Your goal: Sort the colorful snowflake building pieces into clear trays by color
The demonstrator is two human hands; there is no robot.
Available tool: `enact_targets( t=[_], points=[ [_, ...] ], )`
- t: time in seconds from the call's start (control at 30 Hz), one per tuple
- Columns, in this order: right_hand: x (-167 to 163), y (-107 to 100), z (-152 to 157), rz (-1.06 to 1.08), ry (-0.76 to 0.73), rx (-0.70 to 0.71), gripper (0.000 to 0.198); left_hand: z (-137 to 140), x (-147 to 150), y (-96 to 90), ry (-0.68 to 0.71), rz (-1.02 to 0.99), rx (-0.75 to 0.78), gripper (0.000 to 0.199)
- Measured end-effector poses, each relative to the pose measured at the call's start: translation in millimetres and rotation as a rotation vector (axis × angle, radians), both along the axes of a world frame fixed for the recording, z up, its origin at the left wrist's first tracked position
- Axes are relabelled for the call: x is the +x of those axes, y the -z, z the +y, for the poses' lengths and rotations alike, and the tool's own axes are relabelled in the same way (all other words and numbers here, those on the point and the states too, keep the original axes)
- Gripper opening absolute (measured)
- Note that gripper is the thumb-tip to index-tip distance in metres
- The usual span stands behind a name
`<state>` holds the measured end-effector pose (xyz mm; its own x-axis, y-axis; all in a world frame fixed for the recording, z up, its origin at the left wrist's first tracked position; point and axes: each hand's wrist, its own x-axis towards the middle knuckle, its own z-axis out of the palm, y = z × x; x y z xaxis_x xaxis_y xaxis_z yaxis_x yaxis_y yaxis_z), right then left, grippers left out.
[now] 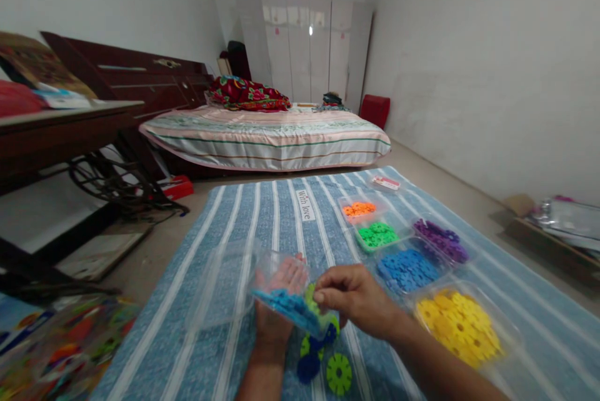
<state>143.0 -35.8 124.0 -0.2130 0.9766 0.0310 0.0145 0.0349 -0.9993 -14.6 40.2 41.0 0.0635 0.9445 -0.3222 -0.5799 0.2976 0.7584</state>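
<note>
My left hand supports a tilted clear plastic container from beneath. Its fingers show through the clear wall. Light-blue flower-shaped discs lie heaped along the low side inside. At the container's right side, my right hand has thumb and forefinger pinched on a lime-green notched disc, partly hidden by the fingers. Below the hands on the cloth are dark-blue discs and a lime-green disc, with more partly covered by the container.
Tubs of yellow, blue, purple, green and orange pieces stand right on the striped cloth. A clear plastic container or lid lies left. A bed stands beyond.
</note>
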Motion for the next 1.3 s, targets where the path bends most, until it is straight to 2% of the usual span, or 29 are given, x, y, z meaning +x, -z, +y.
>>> enact_targets(
  t=[0.1,0.17,0.27,0.37,0.43,0.5,0.6,0.67,0.77,0.83,0.9,0.97,1.03,1.17,1.3],
  points=[
    [-13.3,15.8,-9.3,0.276,0.008,-0.17,0.035,0.8,-3.9,3.1,0.175,-0.187,-0.053,0.069],
    [-18.1,28.6,-9.4,0.428,0.066,-0.227,0.036,-0.9,-6.8,2.9,0.249,-0.251,-0.061,0.061],
    [-17.0,51.5,-4.8,0.642,0.157,-0.294,0.038,-4.2,-9.5,-3.5,0.237,-0.2,-0.071,0.049],
    [-10.8,72.9,0.9,0.84,0.23,-0.387,0.037,-5.3,-8.4,-12.2,0.248,-0.119,-0.116,0.049],
    [-6.7,78.1,5.6,0.917,0.255,-0.411,0.036,-5.3,-6.1,-15.0,0.265,-0.078,-0.126,0.051],
    [-2.4,71.5,14.0,0.893,0.237,-0.338,0.035,-5.6,-3.4,-14.3,0.259,-0.05,-0.108,0.053],
    [4.8,45.2,39.9,0.671,0.209,-0.09,0.036,-6.5,0.3,-9.0,0.24,-0.005,-0.048,0.055],
    [8.2,26.8,66.1,0.414,0.254,0.08,0.033,-6.9,1.9,-5.7,0.23,0.047,0.0,0.054],
    [5.8,11.2,107.3,-0.19,0.331,0.274,0.022,-7.0,3.1,-4.2,0.205,0.164,0.083,0.044],
    [-0.5,8.6,126.9,-0.618,0.314,0.343,0.016,-6.8,3.3,-5.4,0.202,0.219,0.116,0.037],
    [-6.6,8.2,136.5,-0.938,0.271,0.358,0.024,-6.5,3.2,-6.9,0.204,0.232,0.115,0.033],
    [-7.2,6.9,137.2,-1.148,0.263,0.345,0.034,-6.0,3.1,-7.9,0.207,0.226,0.101,0.032],
    [1.9,3.8,132.0,-1.315,0.293,0.297,0.03,-5.4,3.3,-7.7,0.216,0.21,0.085,0.031],
    [43.5,0.6,112.6,-1.488,0.371,0.123,0.029,-3.7,4.3,-5.1,0.213,0.169,0.07,0.03],
    [73.6,9.7,88.5,-1.538,0.346,0.003,0.022,-2.0,5.3,-3.1,0.212,0.158,0.084,0.03]
  ],
)
